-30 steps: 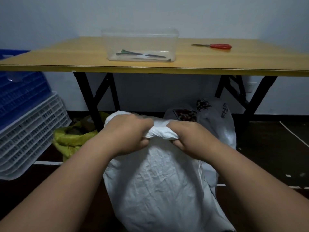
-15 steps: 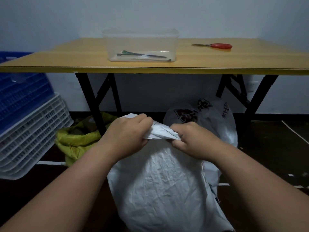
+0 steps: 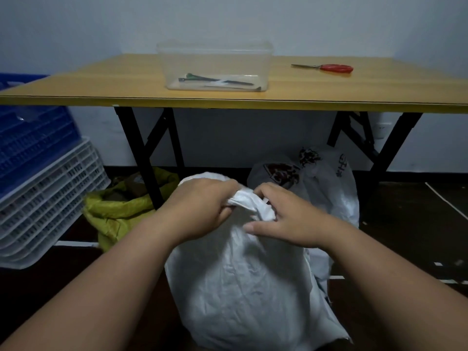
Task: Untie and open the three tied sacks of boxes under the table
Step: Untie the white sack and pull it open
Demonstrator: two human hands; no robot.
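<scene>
The left hand [image 3: 202,209] gripped the bunched neck of the white sack [image 3: 243,287]; the right hand [image 3: 286,219], fingers curled, picked at it just beside; untying seemed underway; next, loosen and spread the mouth

Yellow table [image 3: 101,84] — clear tub [image 3: 215,65], red scissors [image 3: 326,68] — sacks on dark floor [image 3: 417,224].
</scene>
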